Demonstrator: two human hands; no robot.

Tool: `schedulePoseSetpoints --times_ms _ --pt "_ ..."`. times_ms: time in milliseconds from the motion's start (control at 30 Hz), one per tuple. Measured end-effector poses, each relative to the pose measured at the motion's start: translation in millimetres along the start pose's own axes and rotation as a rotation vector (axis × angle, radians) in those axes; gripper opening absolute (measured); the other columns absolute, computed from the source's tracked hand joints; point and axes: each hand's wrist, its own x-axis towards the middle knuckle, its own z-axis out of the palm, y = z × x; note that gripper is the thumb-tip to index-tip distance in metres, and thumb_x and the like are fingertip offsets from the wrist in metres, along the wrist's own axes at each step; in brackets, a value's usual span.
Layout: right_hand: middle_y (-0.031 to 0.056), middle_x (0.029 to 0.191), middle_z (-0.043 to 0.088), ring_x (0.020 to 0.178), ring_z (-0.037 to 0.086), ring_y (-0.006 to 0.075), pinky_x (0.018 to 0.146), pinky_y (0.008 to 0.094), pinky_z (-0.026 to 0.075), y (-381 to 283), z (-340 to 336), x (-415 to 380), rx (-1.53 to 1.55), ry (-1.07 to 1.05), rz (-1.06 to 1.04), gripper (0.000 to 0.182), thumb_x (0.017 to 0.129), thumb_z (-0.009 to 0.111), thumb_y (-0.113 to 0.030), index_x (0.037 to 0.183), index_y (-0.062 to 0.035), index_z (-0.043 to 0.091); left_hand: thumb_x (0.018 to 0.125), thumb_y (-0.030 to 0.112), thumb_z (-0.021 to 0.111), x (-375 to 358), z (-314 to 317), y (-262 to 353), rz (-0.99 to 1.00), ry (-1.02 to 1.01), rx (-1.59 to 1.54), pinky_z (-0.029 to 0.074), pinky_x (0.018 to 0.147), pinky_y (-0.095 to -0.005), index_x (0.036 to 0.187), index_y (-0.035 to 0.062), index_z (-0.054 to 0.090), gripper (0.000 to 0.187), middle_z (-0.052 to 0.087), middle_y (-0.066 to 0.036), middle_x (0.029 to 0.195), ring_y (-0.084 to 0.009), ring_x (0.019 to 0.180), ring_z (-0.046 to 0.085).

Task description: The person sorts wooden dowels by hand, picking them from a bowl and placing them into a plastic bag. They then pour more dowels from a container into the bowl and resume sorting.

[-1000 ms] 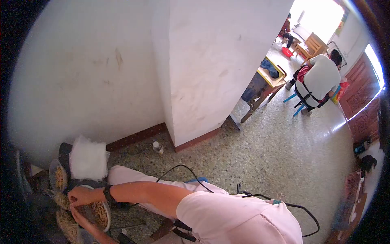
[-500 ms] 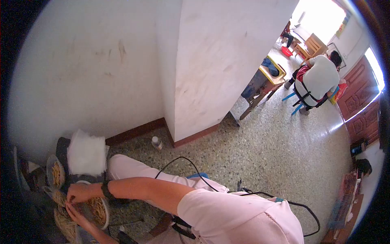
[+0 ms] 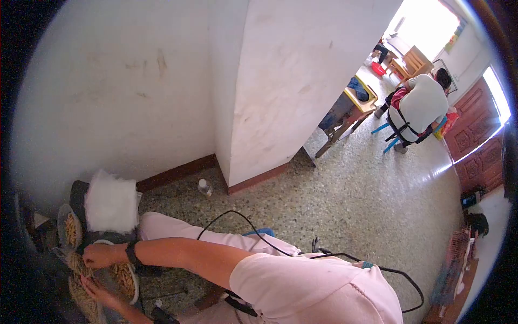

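Drifted a little lower and further left across the view than a second earlier, with the work itself unchanged. Saw the right hand (image 3: pixel 97 255), black wristband (image 3: pixel 131 252) at the wrist, pinched shut on a small bunch of tan strands (image 3: pixel 75 263) at the left edge of a metal bowl (image 3: pixel 135 282) low by the knees. Found the left hand (image 3: pixel 93 287) just below, laid against more of the same strands; could not tell whether gripping or only steadying. Noted a second dish (image 3: pixel 60 225) of similar strands just beyond, beside a white pad (image 3: pixel 110 202), and a small bottle (image 3: pixel 204 187) on the terrazzo floor (image 3: pixel 345 205) by the wall. Glimpsed another person (image 3: pixel 422 105) seated well apart, back turned. Judged the strands light, thin and dry, probably brittle and apt to slip loose singly. Best taken as a gathered bunch, near mid-length, with fingertips rather than a full fist.
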Motion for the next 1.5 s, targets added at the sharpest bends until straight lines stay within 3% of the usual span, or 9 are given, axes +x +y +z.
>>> schedulePoseSetpoints --times_ms 300,400,567,667,700,733,933,1067,1500 --pt "0.0175 0.091 0.065 0.090 0.059 0.0362 0.079 0.0484 0.046 15 5 -21 -0.265 -0.793 0.052 0.032 0.067 0.068 -0.026 0.089 -0.0012 0.068 0.095 0.045 0.042 -4 10 20 -0.246 0.149 -0.085 0.039 0.079 -0.0363 0.112 -0.0004 0.049 0.049 0.044 -0.005 0.082 -0.0177 0.077 0.043" --pt "0.0172 0.090 0.065 0.089 0.059 0.0359 0.080 0.0469 0.045 23 0 -39 -0.109 -0.484 -0.105 0.034 0.069 0.066 -0.027 0.092 -0.0020 0.068 0.095 0.046 0.041 -9 12 26 -0.269 0.171 -0.077 0.038 0.078 -0.0369 0.119 -0.0003 0.046 0.052 0.045 -0.004 0.082 -0.0177 0.077 0.042" --pt "0.0170 0.092 0.063 0.088 0.059 0.0364 0.078 0.0505 0.043 21 6 -21 -0.316 -0.803 -0.199 0.033 0.073 0.063 -0.030 0.091 -0.0019 0.066 0.093 0.048 0.040 -5 1 13 -0.229 0.140 0.003 0.039 0.085 -0.0362 0.128 0.0011 0.043 0.059 0.052 -0.008 0.100 -0.0213 0.092 0.048" --pt "0.0160 0.092 0.061 0.093 0.057 0.0358 0.081 0.0512 0.041 9 -18 -43 0.007 -0.533 -0.122 0.038 0.072 0.064 -0.034 0.095 -0.0026 0.062 0.092 0.047 0.039 25 -39 -75 0.195 -0.054 0.250 0.037 0.092 -0.0382 0.132 0.0023 0.041 0.061 0.049 -0.014 0.119 -0.0245 0.105 0.047" --pt "0.0158 0.094 0.059 0.095 0.055 0.0337 0.083 0.0476 0.040 4 -27 -37 0.030 -0.528 -0.082 0.037 0.075 0.062 -0.033 0.097 -0.0033 0.062 0.092 0.044 0.039 41 -35 -76 -0.202 -0.195 0.103 0.036 0.095 -0.0405 0.130 0.0017 0.042 0.057 0.044 -0.017 0.128 -0.0270 0.112 0.046" --pt "0.0157 0.096 0.058 0.097 0.053 0.0316 0.086 0.0439 0.040 -2 -33 -32 0.054 -0.521 -0.043 0.035 0.077 0.060 -0.032 0.099 -0.0039 0.062 0.094 0.038 0.037 -20 18 7 0.280 -0.026 0.171 0.036 0.096 -0.0409 0.125 0.0014 0.046 0.049 0.046 -0.016 0.127 -0.0277 0.114 0.045" --pt "0.0116 0.112 0.061 0.103 0.057 0.0276 0.093 0.0365 0.042 -19 -30 2 0.155 -0.643 0.183 0.030 0.087 0.052 -0.019 0.111 -0.0021 0.060 0.090 0.016 0.045 -28 43 44 0.111 0.036 0.571 0.047 0.076 -0.0392 0.090 0.0040 0.062 0.021 0.063 -0.014 0.090 -0.0262 0.083 0.058" --pt "0.0074 0.105 0.061 0.097 0.056 0.0172 0.088 0.0305 0.044 2 -32 17 0.503 -0.538 0.317 0.023 0.088 0.057 -0.017 0.106 -0.0027 0.060 0.091 0.015 0.044 -23 54 38 0.112 0.194 -0.008 0.045 0.080 -0.0405 0.083 0.0039 0.061 0.022 0.062 -0.013 0.081 -0.0275 0.080 0.058" --pt "0.0096 0.123 0.048 0.109 0.049 0.0217 0.092 0.0337 0.040 137 -30 43 0.460 -0.606 0.705 0.045 0.092 0.050 -0.026 0.129 -0.0008 0.043 0.090 0.029 0.052 -19 34 49 0.073 0.339 -0.094 0.046 0.071 -0.0393 0.095 0.0005 0.060 0.030 0.062 -0.016 0.087 -0.0285 0.080 0.061"
